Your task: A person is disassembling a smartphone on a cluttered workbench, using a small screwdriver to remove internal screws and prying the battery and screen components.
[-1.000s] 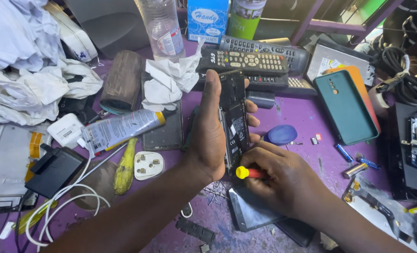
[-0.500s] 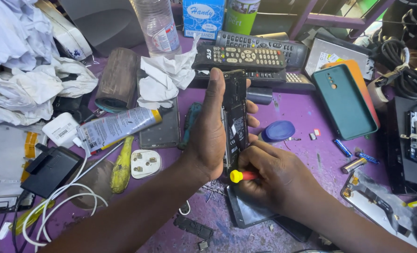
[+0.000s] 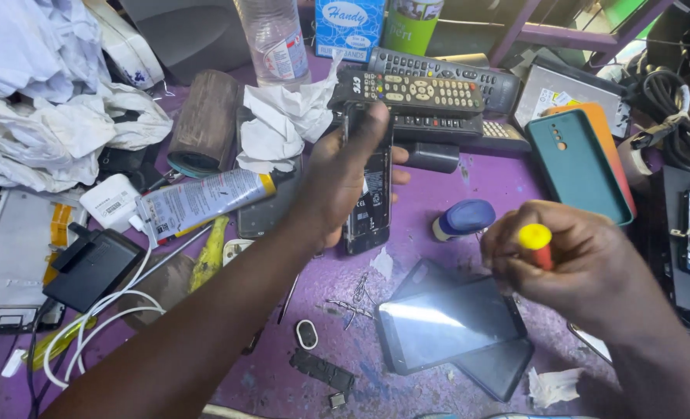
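My left hand [image 3: 336,177] grips an opened black phone [image 3: 367,198] upright above the purple table, its bare inner back facing me. My right hand [image 3: 574,264] is off to the right of the phone, closed around a small screwdriver with a yellow cap and red handle [image 3: 536,241]; its tip is hidden by my fingers. Below my right hand lie a phone screen panel [image 3: 447,322] and a dark back cover [image 3: 500,368].
Several remote controls [image 3: 430,91] lie at the back, with a teal-cased phone [image 3: 578,164] at the right. A blue-capped small bottle [image 3: 463,218], crumpled tissue [image 3: 279,124], a glue tube [image 3: 201,202], a white charger [image 3: 110,203], cables [image 3: 89,334] and loose small parts [image 3: 322,371] crowd the table.
My right hand has drawn the screwdriver away from the phone, moving right. The left hand has lifted the phone up and farther from me, uncovering the screen panel beneath.
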